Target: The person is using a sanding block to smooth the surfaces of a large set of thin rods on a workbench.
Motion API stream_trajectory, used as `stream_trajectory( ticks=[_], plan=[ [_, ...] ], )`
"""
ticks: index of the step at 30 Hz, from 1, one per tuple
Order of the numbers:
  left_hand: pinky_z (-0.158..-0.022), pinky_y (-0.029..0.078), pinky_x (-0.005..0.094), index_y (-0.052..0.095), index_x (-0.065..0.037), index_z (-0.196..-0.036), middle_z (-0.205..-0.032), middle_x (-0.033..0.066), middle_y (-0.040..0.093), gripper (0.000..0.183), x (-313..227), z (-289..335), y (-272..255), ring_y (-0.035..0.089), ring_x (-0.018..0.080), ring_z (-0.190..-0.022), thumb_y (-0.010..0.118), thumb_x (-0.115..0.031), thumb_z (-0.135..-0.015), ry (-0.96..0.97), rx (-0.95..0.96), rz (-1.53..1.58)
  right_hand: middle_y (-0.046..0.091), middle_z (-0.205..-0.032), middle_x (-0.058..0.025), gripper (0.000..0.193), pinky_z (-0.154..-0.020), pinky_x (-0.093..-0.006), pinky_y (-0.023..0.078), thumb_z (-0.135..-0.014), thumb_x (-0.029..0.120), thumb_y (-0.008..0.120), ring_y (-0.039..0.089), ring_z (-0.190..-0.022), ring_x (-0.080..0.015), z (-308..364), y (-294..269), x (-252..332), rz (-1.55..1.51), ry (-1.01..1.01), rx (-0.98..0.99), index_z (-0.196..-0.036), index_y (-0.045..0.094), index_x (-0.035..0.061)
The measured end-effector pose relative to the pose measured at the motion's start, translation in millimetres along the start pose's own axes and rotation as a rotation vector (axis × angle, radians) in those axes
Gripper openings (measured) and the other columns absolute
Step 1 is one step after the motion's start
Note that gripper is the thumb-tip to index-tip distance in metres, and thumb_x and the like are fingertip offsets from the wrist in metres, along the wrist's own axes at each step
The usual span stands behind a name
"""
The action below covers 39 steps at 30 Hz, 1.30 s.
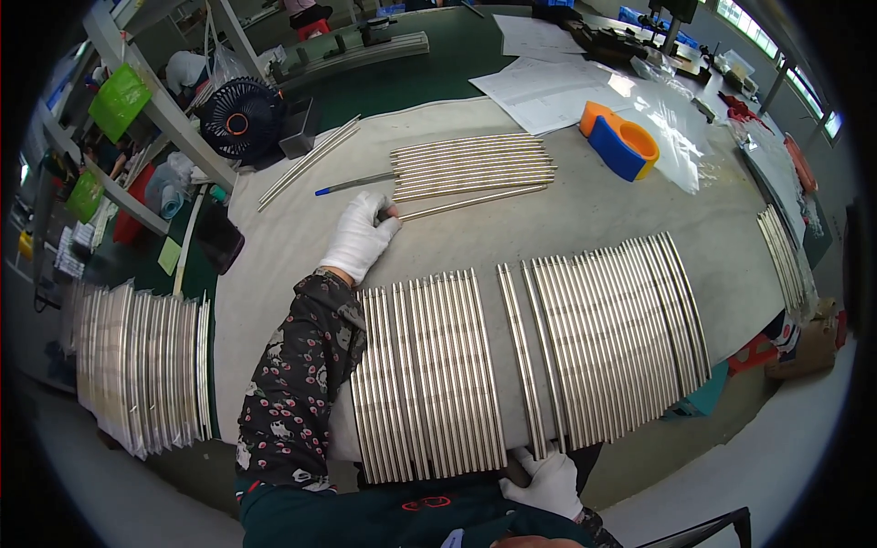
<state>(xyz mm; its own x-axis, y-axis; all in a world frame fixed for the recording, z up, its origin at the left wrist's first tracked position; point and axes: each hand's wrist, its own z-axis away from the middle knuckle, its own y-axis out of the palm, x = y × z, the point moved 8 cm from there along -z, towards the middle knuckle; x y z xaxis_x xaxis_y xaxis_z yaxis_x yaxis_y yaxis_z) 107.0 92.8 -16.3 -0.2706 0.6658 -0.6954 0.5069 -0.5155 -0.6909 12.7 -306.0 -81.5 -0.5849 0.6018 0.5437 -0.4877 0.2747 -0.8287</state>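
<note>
My left hand [359,236], in a white glove with bare fingertips, is closed on the near-left end of a thin metal rod [475,203]. That rod lies slightly askew just in front of a flat row of similar rods [473,166]. A pen with a blue end [354,184] lies left of the row, its tip touching it. My right hand [550,484], also gloved, is low at the table's front edge, by the lower ends of two separate rods [523,361]; its fingers are mostly hidden. Two large rows of rods, a left one [429,374] and a right one [621,338], lie close to me.
Wrapped rods [142,365] stand at the left, more rods [783,260] at the right edge. A fan [239,121] and loose rods [309,163] sit back left. Papers [539,91], an orange-and-blue tape dispenser [621,142] and clear plastic [671,128] lie back right.
</note>
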Motion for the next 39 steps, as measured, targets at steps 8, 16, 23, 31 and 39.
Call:
stream_trajectory(
  ticks=[8,16,23,31,39],
  plan=[
    [-0.075,0.047,0.0375,0.059,-0.003,-0.091,-0.092,0.0146,0.057,0.020,-4.4,0.9,-20.4,0.058,0.0290,-0.083,0.069,-0.010,-0.075,-0.010,-0.295,-0.128,0.058,-0.087,-0.0164,0.060,-0.065,-0.0431,0.050,-0.060,0.042,0.073,0.060,-0.072,-0.0338,1.7,5.3,-0.9,0.059,0.072,0.143,-0.111,0.065,0.0119],
    [-0.093,0.040,0.0431,0.052,-0.004,-0.118,-0.119,0.0154,0.052,0.051,-135.1,103.9,5.5,0.049,0.0341,-0.111,0.071,-0.018,-0.072,0.513,0.216,-0.319,0.055,-0.089,-0.0153,0.059,-0.065,-0.0409,0.049,-0.058,0.044,0.073,0.055,-0.084,-0.0313,9.5,2.0,3.6,0.078,-0.061,-0.052,-0.107,0.066,0.0107],
    [-0.107,0.023,0.0559,0.036,-0.005,-0.137,-0.142,0.0206,0.034,0.080,-188.0,227.2,43.0,0.032,0.0386,-0.133,0.070,-0.042,-0.074,0.723,0.711,-0.274,0.054,-0.102,-0.0123,0.061,-0.064,-0.0386,0.050,-0.062,0.043,0.073,0.054,-0.083,-0.0277,8.6,-7.0,22.6,0.067,-0.159,-0.059,-0.113,0.063,0.0110],
    [-0.107,0.023,0.0574,0.041,-0.006,-0.134,-0.144,0.0142,0.035,0.079,-181.7,255.1,65.1,0.035,0.0308,-0.132,0.072,-0.042,-0.070,0.723,0.719,-0.329,0.054,-0.111,-0.0100,0.058,-0.065,-0.0371,0.051,-0.061,0.038,0.074,0.054,-0.082,-0.0260,18.0,-12.8,24.3,0.056,-0.163,-0.099,-0.110,0.064,0.0090],
    [-0.104,0.031,0.0530,0.058,-0.002,-0.103,-0.112,0.0122,0.051,0.051,-189.5,257.3,47.1,0.045,0.0286,-0.120,0.076,-0.031,-0.065,0.705,0.541,-0.359,0.055,-0.110,-0.0093,0.056,-0.065,-0.0373,0.051,-0.061,0.036,0.074,0.054,-0.081,-0.0257,21.2,-14.8,27.1,0.038,-0.190,-0.114,-0.108,0.064,0.0084]
  ],
)
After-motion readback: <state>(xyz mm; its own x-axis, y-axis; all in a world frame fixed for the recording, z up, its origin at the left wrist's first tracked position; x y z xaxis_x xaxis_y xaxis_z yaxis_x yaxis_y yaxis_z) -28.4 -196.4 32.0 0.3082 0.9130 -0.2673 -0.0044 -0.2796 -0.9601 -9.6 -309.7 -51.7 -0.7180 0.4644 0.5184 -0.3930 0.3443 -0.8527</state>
